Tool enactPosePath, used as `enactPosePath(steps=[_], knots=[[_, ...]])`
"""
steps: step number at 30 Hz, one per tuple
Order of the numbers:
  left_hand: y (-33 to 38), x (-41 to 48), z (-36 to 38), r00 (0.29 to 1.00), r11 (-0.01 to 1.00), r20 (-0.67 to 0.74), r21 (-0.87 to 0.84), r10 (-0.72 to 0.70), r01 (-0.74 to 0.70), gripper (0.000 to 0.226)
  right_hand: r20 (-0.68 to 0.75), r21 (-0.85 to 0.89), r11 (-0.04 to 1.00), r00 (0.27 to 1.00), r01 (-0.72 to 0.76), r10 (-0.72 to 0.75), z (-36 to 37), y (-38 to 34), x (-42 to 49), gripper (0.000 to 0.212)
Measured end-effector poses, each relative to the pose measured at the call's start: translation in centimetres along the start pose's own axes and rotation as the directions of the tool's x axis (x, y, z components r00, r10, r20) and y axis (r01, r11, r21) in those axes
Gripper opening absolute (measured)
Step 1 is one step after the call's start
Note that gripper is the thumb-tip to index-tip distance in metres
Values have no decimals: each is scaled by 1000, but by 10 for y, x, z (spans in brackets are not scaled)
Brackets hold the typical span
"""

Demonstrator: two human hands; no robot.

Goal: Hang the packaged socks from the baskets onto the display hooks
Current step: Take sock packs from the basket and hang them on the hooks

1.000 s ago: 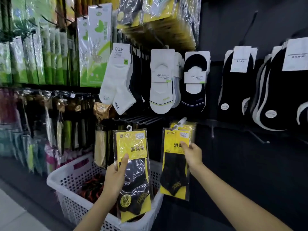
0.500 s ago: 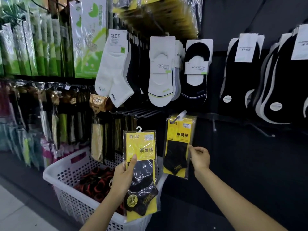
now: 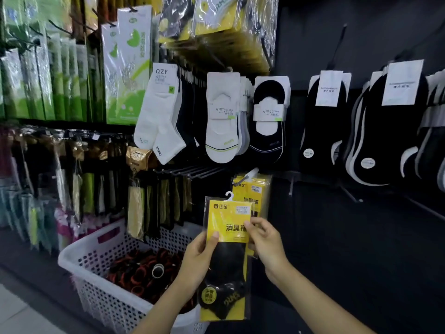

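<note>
**Sock aisle: one yellow pack held up just under its hook**

Far left, the wall is crammed with green packets [image 3: 60, 80] up top, and a darker row of bagged socks is hung below, all a bit blurry. A strip of pale floor [image 3: 14, 314] can be seen in the bottom corner. A white perforated basket [image 3: 108, 304] is parked low against the display, with red-and-black bundles [image 3: 142, 268] piled in it. Above it, white QZF ankle socks [image 3: 161, 116] are hung, and a row of bare hooks [image 3: 190, 171] is seen just underneath them.

In the middle, the sock pack [image 3: 226, 259] (yellow card, black sock, clear sleeve) is held upright over the basket's right end. The left grip [image 3: 197, 263] is closed round its left edge, thumb laid across the front and fingers tucked behind. The right grip [image 3: 265, 242] is pinched on the card's right edge. The pack's little white hanger [image 3: 230, 195] is held free, just below the display hook [image 3: 248, 175], which is loaded with matching packs [image 3: 255, 189].

To the right, a black panel wall [image 3: 337, 237] is seen, with black no-show socks [image 3: 322, 131] hung higher up.
</note>
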State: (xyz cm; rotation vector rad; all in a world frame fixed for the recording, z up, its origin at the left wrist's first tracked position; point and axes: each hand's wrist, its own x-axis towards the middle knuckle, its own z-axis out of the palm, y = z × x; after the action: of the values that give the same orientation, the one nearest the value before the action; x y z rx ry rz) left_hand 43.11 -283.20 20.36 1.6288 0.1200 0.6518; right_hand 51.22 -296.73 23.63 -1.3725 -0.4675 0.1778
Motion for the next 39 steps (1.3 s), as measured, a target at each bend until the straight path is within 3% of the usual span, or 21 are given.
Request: enactPosePath(steps=[8, 16, 23, 26, 31, 35, 39], knots=[[14, 0, 15, 1000, 999, -24, -28, 19, -19, 37, -183, -11, 994, 977, 109, -109, -11, -16, 10, 7], [4, 9, 17, 993, 1000, -122, -3, -8, 8, 42, -182, -118, 986, 974, 114, -135, 1, -12, 31, 7], [-17, 40, 18, 997, 998, -65, 42, -38, 41, 50, -247, -48, 999, 969, -7, -5, 2, 1, 55, 4], [-23, 62, 22, 997, 996, -54, 59, -60, 63, 51, -271, 29, 996, 959, -84, 88, 2, 5, 69, 18], [-34, 97, 29, 996, 990, -19, 114, -87, 88, 53, -314, 76, 987, 936, -141, 158, -1, 15, 97, 20], [-40, 118, 34, 997, 989, -12, 121, -80, 81, 52, -285, 148, 959, 918, -242, 276, -8, 22, 114, 28], [-44, 122, 40, 995, 988, -6, 122, -96, 96, 54, -260, 110, 955, 920, -274, 294, -18, 30, 113, 26]])
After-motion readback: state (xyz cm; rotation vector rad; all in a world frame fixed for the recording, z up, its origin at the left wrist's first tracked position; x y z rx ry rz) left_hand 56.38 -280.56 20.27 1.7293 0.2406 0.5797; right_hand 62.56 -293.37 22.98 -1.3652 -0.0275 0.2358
